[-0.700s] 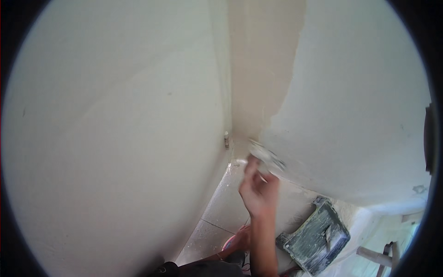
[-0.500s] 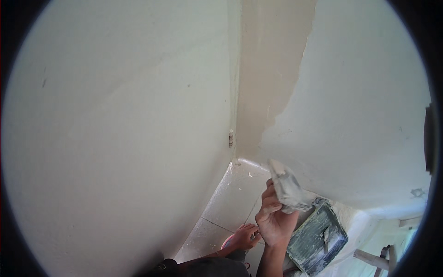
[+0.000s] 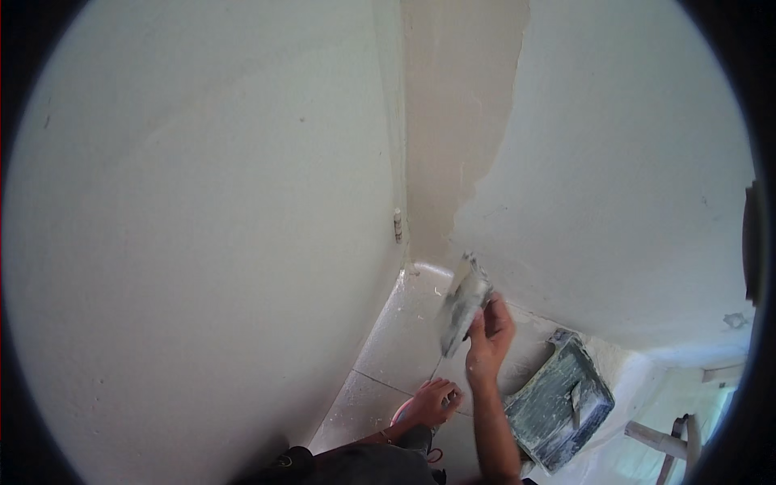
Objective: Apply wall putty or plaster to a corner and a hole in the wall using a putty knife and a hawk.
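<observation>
My right hand is closed on a flat plaster-smeared trowel, held tilted above the tiled floor, out from the wall corner. Lower and to the left, my left hand has loosely bent, slightly parted fingers, with nothing visible held, over a mostly hidden pink object. A grimy, dark green-grey tray lies on the floor to the right, with a smaller tool in it.
Two pale walls meet at the corner, with a beige patch beside it on the right-hand wall. A small cylindrical fitting is on the corner's left side. A wooden structure stands at lower right, beside the floor.
My right hand has moved right, and the trowel has turned from lying across the view to a steep slant, now left of my fingers. My left hand has risen slightly into fuller view.
</observation>
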The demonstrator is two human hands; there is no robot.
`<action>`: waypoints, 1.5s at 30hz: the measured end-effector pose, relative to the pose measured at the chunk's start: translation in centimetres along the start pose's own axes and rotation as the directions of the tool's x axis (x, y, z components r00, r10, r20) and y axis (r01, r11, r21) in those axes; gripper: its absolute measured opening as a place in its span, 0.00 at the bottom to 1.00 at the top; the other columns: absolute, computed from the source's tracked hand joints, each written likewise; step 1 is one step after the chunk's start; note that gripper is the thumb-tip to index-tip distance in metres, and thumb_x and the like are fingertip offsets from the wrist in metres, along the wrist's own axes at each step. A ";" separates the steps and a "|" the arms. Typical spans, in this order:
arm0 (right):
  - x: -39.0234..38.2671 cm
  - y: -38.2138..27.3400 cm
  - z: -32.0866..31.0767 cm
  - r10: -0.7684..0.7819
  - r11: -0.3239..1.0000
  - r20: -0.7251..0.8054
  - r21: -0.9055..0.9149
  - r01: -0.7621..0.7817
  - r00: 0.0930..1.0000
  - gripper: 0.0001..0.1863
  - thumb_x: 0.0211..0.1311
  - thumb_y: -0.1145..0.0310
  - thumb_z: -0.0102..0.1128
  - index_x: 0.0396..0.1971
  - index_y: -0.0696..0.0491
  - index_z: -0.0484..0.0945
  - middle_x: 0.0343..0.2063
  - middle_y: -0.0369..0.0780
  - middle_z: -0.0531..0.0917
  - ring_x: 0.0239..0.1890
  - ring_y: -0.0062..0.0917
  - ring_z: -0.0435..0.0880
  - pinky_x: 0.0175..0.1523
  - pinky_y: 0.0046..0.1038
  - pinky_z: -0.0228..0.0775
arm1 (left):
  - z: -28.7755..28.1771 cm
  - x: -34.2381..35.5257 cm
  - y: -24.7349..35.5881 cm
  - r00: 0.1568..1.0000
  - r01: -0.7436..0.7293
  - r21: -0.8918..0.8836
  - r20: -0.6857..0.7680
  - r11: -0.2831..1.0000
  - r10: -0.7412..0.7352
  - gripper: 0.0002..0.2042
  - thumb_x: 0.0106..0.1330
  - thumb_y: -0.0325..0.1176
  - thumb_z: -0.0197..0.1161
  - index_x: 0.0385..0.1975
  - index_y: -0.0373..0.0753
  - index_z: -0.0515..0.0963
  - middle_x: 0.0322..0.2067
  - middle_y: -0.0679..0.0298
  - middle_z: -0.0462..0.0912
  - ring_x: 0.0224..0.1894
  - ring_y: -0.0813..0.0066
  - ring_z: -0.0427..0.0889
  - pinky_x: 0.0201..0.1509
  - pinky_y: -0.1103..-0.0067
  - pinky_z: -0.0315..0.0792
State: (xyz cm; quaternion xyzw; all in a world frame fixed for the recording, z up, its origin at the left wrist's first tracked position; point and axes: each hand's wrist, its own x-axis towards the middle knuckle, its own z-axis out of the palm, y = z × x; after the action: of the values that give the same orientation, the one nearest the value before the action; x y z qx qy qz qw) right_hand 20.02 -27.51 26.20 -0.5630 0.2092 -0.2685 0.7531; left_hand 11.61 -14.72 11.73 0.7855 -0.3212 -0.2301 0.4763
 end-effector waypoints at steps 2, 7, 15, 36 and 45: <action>1.7 -2.9 1.2 -0.236 0.906 0.079 -0.341 0.249 0.968 0.20 0.51 0.80 0.54 0.48 0.59 0.76 0.46 0.44 0.80 0.41 0.33 0.78 0.50 0.29 0.68 | -0.4 0.0 0.2 0.999 0.035 -0.022 0.018 0.999 -0.034 0.09 0.62 0.39 0.59 0.30 0.41 0.76 0.29 0.64 0.78 0.38 0.66 0.77 0.45 0.68 0.67; 6.0 -4.3 3.3 -0.569 -0.013 0.681 -0.568 0.823 0.460 0.23 0.43 0.80 0.56 0.44 0.53 0.80 0.43 0.38 0.81 0.37 0.32 0.76 0.44 0.31 0.66 | -1.0 -0.5 0.0 0.997 0.068 -0.006 0.024 0.998 -0.068 0.08 0.63 0.39 0.58 0.31 0.41 0.76 0.28 0.64 0.78 0.37 0.65 0.77 0.46 0.68 0.67; 7.8 -0.3 3.9 -0.547 -0.254 0.774 -0.515 0.819 0.318 0.22 0.43 0.77 0.56 0.44 0.51 0.81 0.43 0.34 0.81 0.39 0.27 0.76 0.44 0.32 0.65 | -0.4 -0.6 0.1 0.999 0.037 -0.008 0.005 0.999 -0.037 0.08 0.63 0.39 0.59 0.31 0.41 0.77 0.28 0.64 0.78 0.37 0.66 0.77 0.44 0.70 0.66; 10.6 11.2 0.2 -0.232 -0.425 0.932 -0.355 0.833 0.279 0.21 0.54 0.69 0.55 0.50 0.56 0.76 0.42 0.36 0.78 0.45 0.24 0.73 0.48 0.25 0.66 | -1.2 0.2 1.1 0.995 0.073 0.005 0.074 0.997 -0.073 0.09 0.63 0.40 0.59 0.32 0.41 0.76 0.29 0.65 0.77 0.37 0.66 0.75 0.44 0.70 0.66; 8.9 12.6 -0.9 -0.054 -0.220 0.942 -0.334 0.917 0.330 0.21 0.54 0.70 0.54 0.49 0.57 0.76 0.40 0.36 0.79 0.49 0.26 0.72 0.54 0.28 0.63 | -0.4 -0.2 1.0 0.997 0.056 -0.001 0.060 0.998 -0.056 0.06 0.61 0.37 0.60 0.31 0.42 0.77 0.28 0.64 0.77 0.36 0.66 0.76 0.44 0.71 0.66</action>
State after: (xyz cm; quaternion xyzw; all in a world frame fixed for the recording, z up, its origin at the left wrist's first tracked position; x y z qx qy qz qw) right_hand 28.42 -31.12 13.74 -0.9555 -0.2437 -0.1659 -0.0137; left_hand 11.46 -14.66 12.79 0.7863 -0.3131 -0.2673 0.4608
